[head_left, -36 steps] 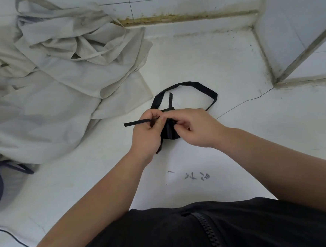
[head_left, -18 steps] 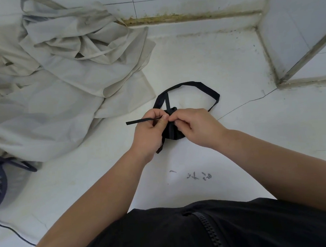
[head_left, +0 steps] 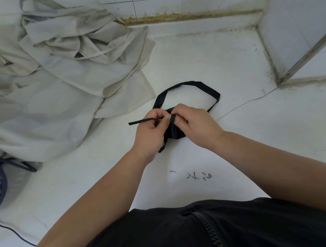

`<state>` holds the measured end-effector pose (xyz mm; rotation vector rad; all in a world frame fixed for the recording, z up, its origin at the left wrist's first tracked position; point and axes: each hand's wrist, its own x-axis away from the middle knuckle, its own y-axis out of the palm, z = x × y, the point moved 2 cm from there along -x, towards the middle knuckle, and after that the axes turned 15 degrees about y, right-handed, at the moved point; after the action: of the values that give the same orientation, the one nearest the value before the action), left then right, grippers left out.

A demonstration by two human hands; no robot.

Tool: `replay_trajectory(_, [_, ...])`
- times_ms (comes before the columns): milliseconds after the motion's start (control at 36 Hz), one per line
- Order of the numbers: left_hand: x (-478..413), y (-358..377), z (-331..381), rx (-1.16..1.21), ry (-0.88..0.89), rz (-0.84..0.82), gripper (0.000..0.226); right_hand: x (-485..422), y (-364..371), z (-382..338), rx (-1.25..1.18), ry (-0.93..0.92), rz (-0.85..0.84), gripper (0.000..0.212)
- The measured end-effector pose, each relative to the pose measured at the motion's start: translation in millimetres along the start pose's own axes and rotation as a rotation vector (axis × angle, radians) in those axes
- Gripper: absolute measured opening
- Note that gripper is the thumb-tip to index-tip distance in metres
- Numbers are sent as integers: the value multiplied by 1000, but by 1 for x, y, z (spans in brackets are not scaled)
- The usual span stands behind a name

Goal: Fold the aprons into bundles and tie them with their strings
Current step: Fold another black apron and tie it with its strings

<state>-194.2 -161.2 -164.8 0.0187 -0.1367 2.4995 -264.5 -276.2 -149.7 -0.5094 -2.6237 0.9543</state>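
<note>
Black folded apron bundle (head_left: 173, 131) between both hands on white surface (head_left: 231, 62). Left hand (head_left: 151, 133) at bundle's 9 o'clock pinches thin black string (head_left: 140, 122), free end pointing 9 o'clock. Right hand (head_left: 196, 125) at 3 o'clock, fingers curled round string. Black strap loop (head_left: 194, 84) lies at 12 o'clock.

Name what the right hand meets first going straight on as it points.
Probably the left hand, pinching the string; the right hand points at it, nearly touching above the black apron bundle.
</note>
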Motion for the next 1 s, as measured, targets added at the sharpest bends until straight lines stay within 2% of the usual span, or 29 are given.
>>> replay_trajectory(83, [0, 0, 1, -8, 26, 22, 19, 2, -1, 3, -196, 127, -15, 12])
replay_trajectory(222, [2, 0, 2, 11, 51, 76, 19, 1, 0, -3, -696, 373, -28, 20])
replay_trajectory(250, [3, 0, 2, 22, 50, 87, 18, -1, 1, -4, -735, 408, -19, 20])
replay_trajectory(306, [4, -1, 0, 36, 44, 105, 18, -1, 4, -4, -699, 433, 25, 23])
replay_trajectory(389, [4, -4, -2, 24, 43, 149, 19, 0, 6, -2, -502, 383, 133, 38])
replay_trajectory(444, [4, -6, -3, 23, 44, 169, 20, -1, 6, 0, -475, 385, 156, 39])
replay_trajectory(556, [4, -8, -2, 15, 36, 169, 21, -3, 15, 6, -612, 502, 57, 28])
replay_trajectory(639, [4, -9, -1, 27, 23, 170, 21, -2, 16, 5, -607, 516, 18, 26])
replay_trajectory(722, [4, -10, 0, 10, 28, 175, 21, -4, 16, 1, -723, 542, -4, 24])
replay_trajectory(1000, [2, -15, -5, 84, -41, 268, 21, -9, 9, 4, -787, 573, 69, 22])
